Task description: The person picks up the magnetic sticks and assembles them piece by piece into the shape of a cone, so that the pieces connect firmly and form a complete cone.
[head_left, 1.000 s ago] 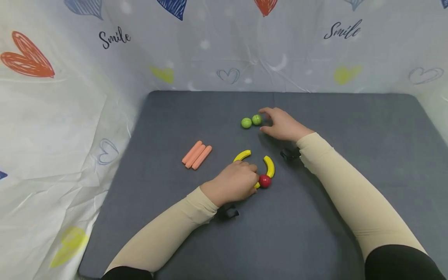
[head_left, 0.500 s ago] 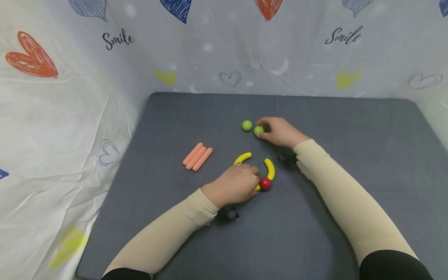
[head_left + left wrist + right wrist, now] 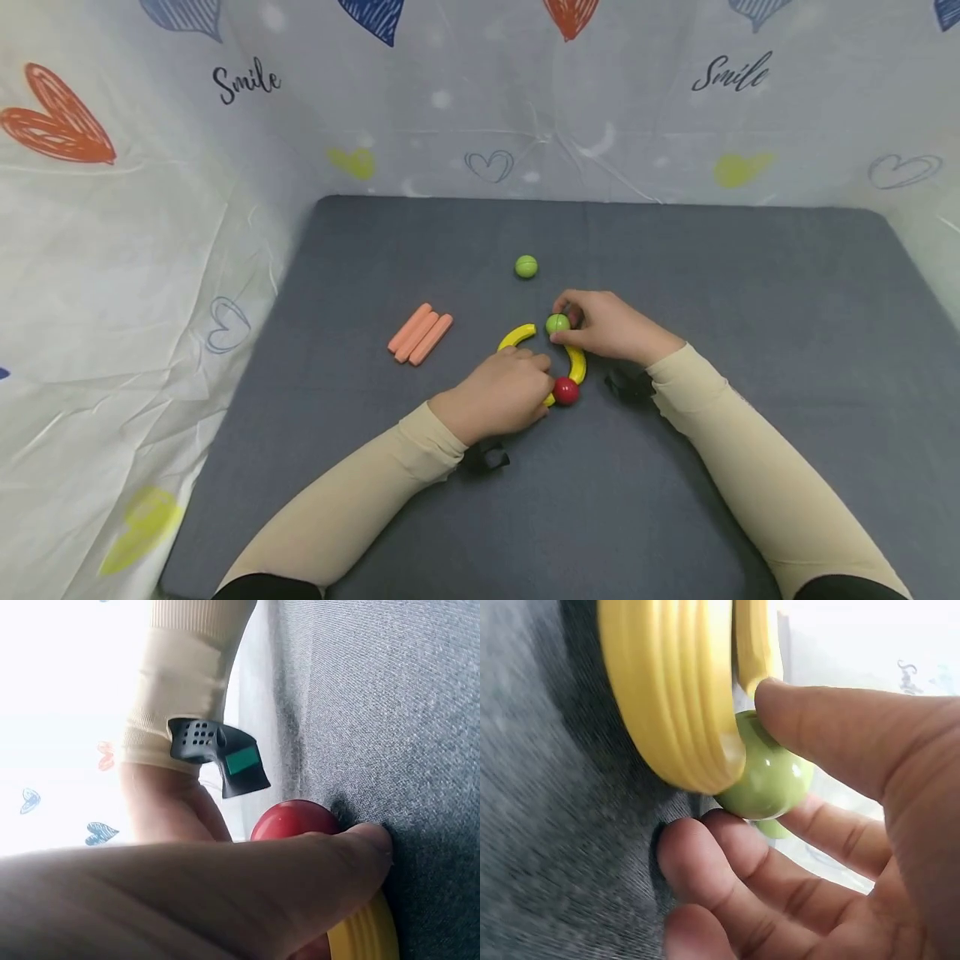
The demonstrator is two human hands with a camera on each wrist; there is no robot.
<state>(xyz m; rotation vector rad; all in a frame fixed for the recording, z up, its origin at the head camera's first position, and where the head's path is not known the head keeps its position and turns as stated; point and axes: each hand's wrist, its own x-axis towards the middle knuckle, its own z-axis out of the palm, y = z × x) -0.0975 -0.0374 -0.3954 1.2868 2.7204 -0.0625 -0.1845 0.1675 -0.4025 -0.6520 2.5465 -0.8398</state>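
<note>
My right hand [image 3: 618,325] pinches a glossy green ball [image 3: 557,324] between thumb and fingers, at the upper end of a yellow toy banana [image 3: 576,365]. In the right wrist view, the ridged toy banana [image 3: 671,690] overlaps that green ball [image 3: 769,776]. My left hand [image 3: 498,393] has its fingers curled down over another toy banana [image 3: 550,400], mostly hidden beneath it. Its thumb [image 3: 322,874] lies across this piece beside a red ball [image 3: 296,819]. The red ball [image 3: 566,390] touches the right banana's lower end. One more banana [image 3: 517,335] shows above the left hand.
Three pink sausage-like sticks [image 3: 420,334] lie side by side left of the hands. A second green ball [image 3: 527,267] rests farther back on the grey table [image 3: 712,258]. A printed white cloth [image 3: 420,100] hangs behind the table's far edge.
My right hand took hold of the right-hand green ball and brought it nearer, down to the banana's upper end. The other green ball stayed behind. My left hand has kept its place.
</note>
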